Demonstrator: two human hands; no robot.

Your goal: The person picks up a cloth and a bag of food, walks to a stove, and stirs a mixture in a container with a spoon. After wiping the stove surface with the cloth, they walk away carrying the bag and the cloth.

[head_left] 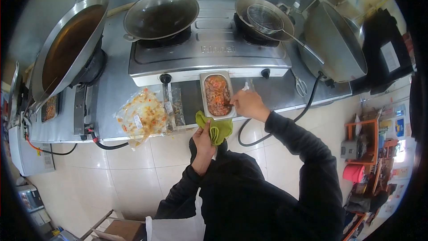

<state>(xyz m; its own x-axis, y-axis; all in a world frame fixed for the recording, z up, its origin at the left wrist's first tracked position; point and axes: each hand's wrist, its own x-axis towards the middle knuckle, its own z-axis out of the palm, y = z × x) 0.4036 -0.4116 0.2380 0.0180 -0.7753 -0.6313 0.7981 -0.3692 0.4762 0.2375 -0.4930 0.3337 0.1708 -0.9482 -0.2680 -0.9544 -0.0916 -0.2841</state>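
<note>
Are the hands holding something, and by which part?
The left hand holds the green cloth by its left side; what the right hand grips cannot be told.

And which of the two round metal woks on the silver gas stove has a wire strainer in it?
It is the right-hand wok: a round, long-handled wire strainer rests in it. The left-hand wok has no tool inside.

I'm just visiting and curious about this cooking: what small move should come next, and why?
Perhaps a short stir by the right hand toward the far end of the tray. The food looks more orange there and duller near the person, so it may be unevenly mixed. The left hand holds a cloth at the near edge, seemingly for steadying.
</note>
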